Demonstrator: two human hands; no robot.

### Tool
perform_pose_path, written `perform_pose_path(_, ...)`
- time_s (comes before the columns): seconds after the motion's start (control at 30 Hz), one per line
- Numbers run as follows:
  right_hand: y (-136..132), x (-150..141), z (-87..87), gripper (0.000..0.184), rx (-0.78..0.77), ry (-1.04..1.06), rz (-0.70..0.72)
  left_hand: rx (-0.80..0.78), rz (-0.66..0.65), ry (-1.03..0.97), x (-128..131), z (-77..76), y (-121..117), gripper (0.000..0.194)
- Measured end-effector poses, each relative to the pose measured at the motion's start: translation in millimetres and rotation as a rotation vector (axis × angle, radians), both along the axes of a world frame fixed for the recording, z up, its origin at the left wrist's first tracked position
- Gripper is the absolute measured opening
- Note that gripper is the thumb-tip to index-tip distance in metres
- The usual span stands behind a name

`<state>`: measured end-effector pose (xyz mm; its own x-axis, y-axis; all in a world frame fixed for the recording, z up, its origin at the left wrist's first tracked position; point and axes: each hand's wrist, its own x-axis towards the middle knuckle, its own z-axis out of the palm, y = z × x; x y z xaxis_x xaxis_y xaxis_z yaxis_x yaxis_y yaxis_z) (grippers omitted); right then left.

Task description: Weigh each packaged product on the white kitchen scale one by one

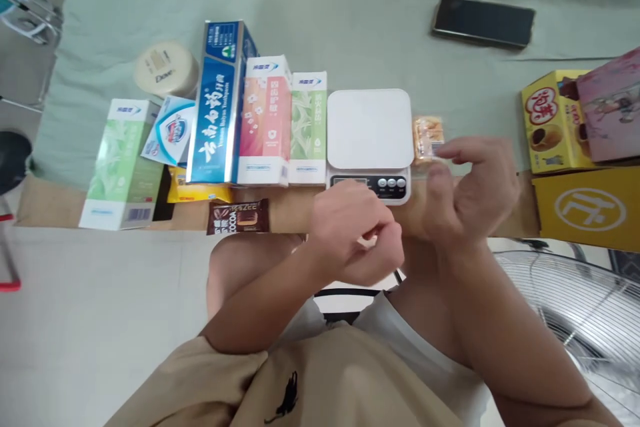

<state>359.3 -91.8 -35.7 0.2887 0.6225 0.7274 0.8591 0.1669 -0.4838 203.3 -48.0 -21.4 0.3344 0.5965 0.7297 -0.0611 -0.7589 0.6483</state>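
My left hand (354, 233) is curled into a loose fist in front of the kitchen scale (370, 130); nothing shows inside it. The scale has a bare white platform, and its black button panel is partly covered by that hand. To the right of the scale lies a small clear-wrapped snack packet (426, 133) with a barcode. My right hand (475, 187) hovers at the packet's lower right corner, index finger and thumb apart, the other fingers curled. Whether the index fingertip touches the wrapper I cannot tell.
Left of the scale stand several toothpaste boxes (213, 107), a soap box (173, 130), a round Dove tub (166, 69), a yellow packet (197, 188) and a brown cocoa snack (239, 217). A phone (483, 22) lies at the back right, yellow boxes (583, 207) at the right edge.
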Motion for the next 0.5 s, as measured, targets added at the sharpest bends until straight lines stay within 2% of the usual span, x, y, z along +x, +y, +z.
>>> perform_pose_path(0.1, 2.2, -52.2, 12.5, 0.011, -0.005, -0.002, 0.252, 0.061, -0.003, -0.07, -27.5, 7.6, -4.2, 0.028)
perform_pose_path(0.17, 3.9, -86.8, 13.9, 0.015, -0.066, 0.041, 0.405, 0.062, 0.023, -0.094, -51.3, 8.5, -6.8, 0.034)
perform_pose_path(0.23, 6.0, -117.3, 10.0, 0.015, -0.141, 0.045, 0.495, 0.042, 0.084, -0.079, -77.6, 6.2, -8.5, 0.04)
perform_pose_path(0.33, 9.9, -154.3, -2.4, 0.015, -0.278, -0.058, 0.54, 0.078, 0.191, -0.072, -117.5, -0.1, -8.0, 0.04)
perform_pose_path(0.5, 14.6, -200.0, -27.5, 0.021, -0.485, -0.306, 0.517, 0.154, 0.283, -0.037, -173.3, -12.0, 1.5, 0.036)
